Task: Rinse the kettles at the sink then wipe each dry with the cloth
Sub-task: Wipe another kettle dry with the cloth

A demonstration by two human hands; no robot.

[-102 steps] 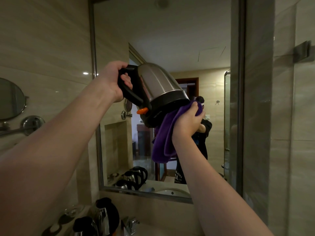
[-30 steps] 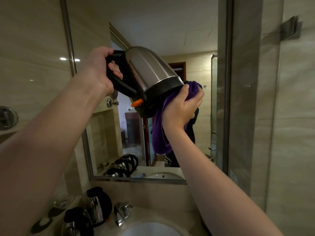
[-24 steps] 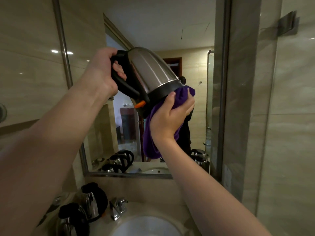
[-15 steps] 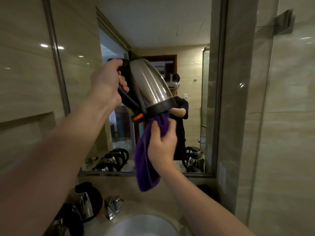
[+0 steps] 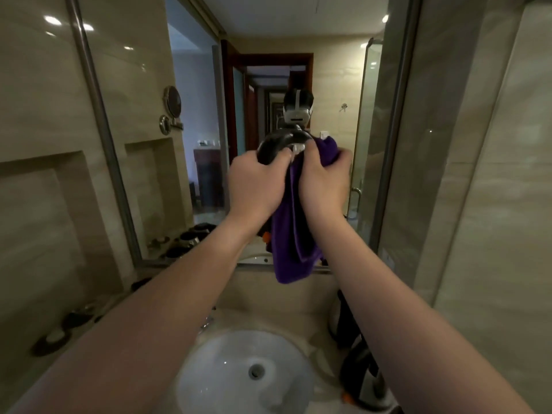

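The head view looks down over a white round sink (image 5: 209, 380) set in a pale stone bench (image 5: 301, 297), with a wide mirror (image 5: 197, 85) on the wall behind; both bare forearms reach up and forward, and the hands meet in front of the glass, well above the basin; the left hand (image 5: 254, 186) has its grip clamped on the kettle (image 5: 274, 141) — only a dark, rounded part of the kettle shows above the knuckles, the rest hidden behind the two hands; the right hand (image 5: 324, 183) has its grip closed on the purple cloth (image 5: 294, 240), bunching its top against the kettle's right side, touching the left hand; the rest of the cloth hangs down between the wrists, its lower edge level with the bottom of the mirror frame; a small orange part shows just beside the cloth under the left wrist, too little of it to say what it belongs to; on the bench to the right of the sink, partly behind the right forearm, stand two more kettles (image 5: 358, 375), dark and blurred; on the bench to the left lie round kettle bases (image 5: 52, 339), and further dark kettles show only as reflections low in the mirror; the sink's drain (image 5: 256, 371) sits near the basin's middle.
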